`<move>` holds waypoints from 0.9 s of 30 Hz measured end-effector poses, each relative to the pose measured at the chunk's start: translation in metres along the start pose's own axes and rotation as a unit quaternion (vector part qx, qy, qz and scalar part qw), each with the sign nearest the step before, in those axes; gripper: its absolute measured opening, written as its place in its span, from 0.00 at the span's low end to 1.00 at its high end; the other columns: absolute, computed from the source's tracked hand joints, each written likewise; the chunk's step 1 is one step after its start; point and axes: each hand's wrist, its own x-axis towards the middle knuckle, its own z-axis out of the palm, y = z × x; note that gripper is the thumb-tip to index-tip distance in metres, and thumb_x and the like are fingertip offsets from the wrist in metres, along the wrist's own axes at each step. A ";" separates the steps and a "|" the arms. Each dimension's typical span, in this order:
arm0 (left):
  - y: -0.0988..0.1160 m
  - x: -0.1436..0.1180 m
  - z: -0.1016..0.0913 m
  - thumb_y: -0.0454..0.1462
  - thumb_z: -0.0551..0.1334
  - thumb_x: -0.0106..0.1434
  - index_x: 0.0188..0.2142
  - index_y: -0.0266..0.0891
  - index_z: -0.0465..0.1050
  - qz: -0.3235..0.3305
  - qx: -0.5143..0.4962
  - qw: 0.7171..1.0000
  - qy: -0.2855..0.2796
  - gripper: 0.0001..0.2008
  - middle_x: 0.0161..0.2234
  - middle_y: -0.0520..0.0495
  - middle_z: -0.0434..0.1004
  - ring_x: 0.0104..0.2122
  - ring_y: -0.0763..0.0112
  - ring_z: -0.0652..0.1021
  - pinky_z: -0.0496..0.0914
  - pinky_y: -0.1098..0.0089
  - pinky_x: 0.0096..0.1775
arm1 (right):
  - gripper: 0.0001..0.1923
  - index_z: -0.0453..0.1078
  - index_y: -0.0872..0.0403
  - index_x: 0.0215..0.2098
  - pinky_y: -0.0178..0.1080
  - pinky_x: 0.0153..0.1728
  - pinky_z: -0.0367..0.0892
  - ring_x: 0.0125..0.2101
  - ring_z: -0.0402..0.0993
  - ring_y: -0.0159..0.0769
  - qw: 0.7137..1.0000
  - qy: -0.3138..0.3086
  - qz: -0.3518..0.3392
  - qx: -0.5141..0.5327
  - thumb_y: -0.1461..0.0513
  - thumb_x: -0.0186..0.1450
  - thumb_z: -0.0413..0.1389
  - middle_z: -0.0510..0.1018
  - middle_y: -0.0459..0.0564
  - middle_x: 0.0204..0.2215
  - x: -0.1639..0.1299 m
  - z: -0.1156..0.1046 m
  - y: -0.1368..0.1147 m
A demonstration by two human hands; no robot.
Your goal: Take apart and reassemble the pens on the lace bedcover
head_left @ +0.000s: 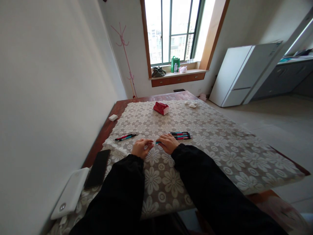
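In the head view, both your hands meet at the middle of the bench point(220, 153): your left hand point(141, 147) and right hand point(168, 143) pinch the two ends of one teal pen point(157, 142), so keep it level and pull straight along its length rather than twisting. I count two pens point(126, 137) lying at the left, about four pens point(181, 135) just beside your right hand, and one red tissue pack point(161, 108) further back.

table point(102, 132): dark wood, floral lace cloth point(195, 153) on top
pens: pair point(125, 137) left, bunch point(180, 135) ctr
red box point(161, 108): far end
phone point(97, 168), white pad point(70, 192): left edge
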 end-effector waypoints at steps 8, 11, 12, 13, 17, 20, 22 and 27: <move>0.002 0.000 -0.007 0.37 0.63 0.58 0.38 0.43 0.74 -0.002 0.071 0.996 0.048 0.08 0.38 0.48 0.79 0.41 0.62 0.76 0.68 0.63 0.46 | 0.06 0.71 0.52 0.41 0.40 0.43 0.55 0.40 0.69 0.38 0.999 0.019 0.050 -0.006 0.62 0.67 0.54 0.77 0.49 0.38 0.000 0.003 0.004; -0.002 0.000 -0.005 0.36 0.62 0.59 0.35 0.43 0.75 -0.010 0.074 0.996 0.050 0.05 0.35 0.49 0.79 0.41 0.62 0.75 0.68 0.63 0.45 | 0.06 0.71 0.52 0.41 0.40 0.43 0.56 0.40 0.69 0.38 0.999 0.015 0.048 -0.004 0.63 0.67 0.54 0.77 0.49 0.37 0.000 0.003 0.003; -0.003 0.001 -0.004 0.36 0.62 0.59 0.34 0.43 0.75 -0.011 0.072 0.996 0.050 0.04 0.35 0.49 0.79 0.40 0.62 0.75 0.68 0.63 0.45 | 0.06 0.71 0.52 0.42 0.40 0.43 0.56 0.40 0.69 0.38 0.999 0.014 0.045 -0.003 0.63 0.67 0.54 0.76 0.50 0.37 0.000 0.002 0.003; -0.004 0.001 -0.004 0.36 0.62 0.59 0.34 0.43 0.75 -0.011 0.069 0.996 0.050 0.04 0.34 0.49 0.79 0.40 0.62 0.75 0.68 0.63 0.45 | 0.06 0.71 0.52 0.42 0.40 0.43 0.56 0.40 0.69 0.37 0.999 0.011 0.042 -0.003 0.63 0.66 0.55 0.76 0.50 0.37 0.000 0.002 0.003; -0.003 0.001 -0.003 0.37 0.61 0.60 0.33 0.43 0.76 -0.011 0.059 0.997 0.045 0.04 0.34 0.49 0.80 0.41 0.62 0.76 0.69 0.63 0.45 | 0.06 0.71 0.52 0.42 0.39 0.43 0.56 0.40 0.69 0.38 1.000 0.007 0.027 -0.001 0.63 0.66 0.55 0.76 0.49 0.37 0.000 0.002 0.004; -0.002 0.000 -0.004 0.36 0.62 0.59 0.33 0.43 0.76 -0.005 0.052 0.997 0.048 0.04 0.34 0.48 0.80 0.40 0.62 0.76 0.69 0.63 0.44 | 0.06 0.71 0.52 0.41 0.39 0.43 0.57 0.40 0.69 0.37 1.000 0.008 0.010 0.004 0.64 0.66 0.56 0.76 0.49 0.37 0.000 0.003 0.005; -0.003 0.000 -0.004 0.36 0.62 0.59 0.33 0.43 0.76 -0.001 0.048 0.998 0.044 0.04 0.33 0.48 0.80 0.40 0.62 0.76 0.69 0.64 0.44 | 0.06 0.71 0.52 0.41 0.39 0.43 0.58 0.40 0.69 0.37 1.000 0.012 0.002 0.007 0.64 0.66 0.56 0.76 0.49 0.37 0.000 0.004 0.006; -0.005 0.000 -0.004 0.37 0.62 0.59 0.32 0.43 0.77 0.002 0.039 0.998 0.041 0.04 0.32 0.48 0.80 0.39 0.63 0.76 0.69 0.65 0.43 | 0.05 0.72 0.53 0.41 0.38 0.42 0.59 0.39 0.70 0.37 1.000 0.020 -0.019 0.003 0.65 0.66 0.56 0.76 0.49 0.36 0.000 0.007 0.010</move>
